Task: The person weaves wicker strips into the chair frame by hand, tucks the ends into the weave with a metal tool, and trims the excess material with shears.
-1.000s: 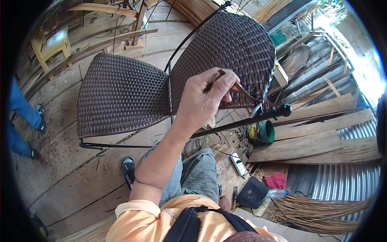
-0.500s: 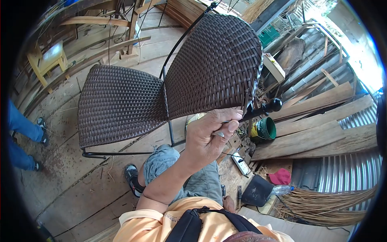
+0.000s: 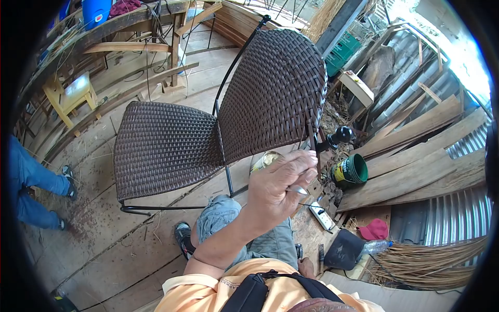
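A dark brown woven chair (image 3: 275,88), with a curved back, a seat and a black metal frame, lies tilted before me. Near the chair's lower right edge is my left hand (image 3: 275,190), back turned up, with its fingers closed. Thumb and fingers pinch the end of a dark strip (image 3: 314,136) that hangs from the weave. A small shiny metal piece (image 3: 299,190) shows beneath the fingers; most of it is hidden. My right hand cannot be seen; a patch of skin (image 3: 306,267) by my leg is too unclear to name.
Beyond the black knob stands a green bucket (image 3: 355,169). A power strip (image 3: 322,217), a red cap (image 3: 373,229), a bottle (image 3: 375,246) and a rattan bundle (image 3: 431,262) lie at right. Another person's legs (image 3: 39,171) are at left, below a yellow stool (image 3: 78,93).
My left hand has come down from over the chair back to beside its lower edge, drawing the strip downward. The view has shifted, and the chair sits lower in it.
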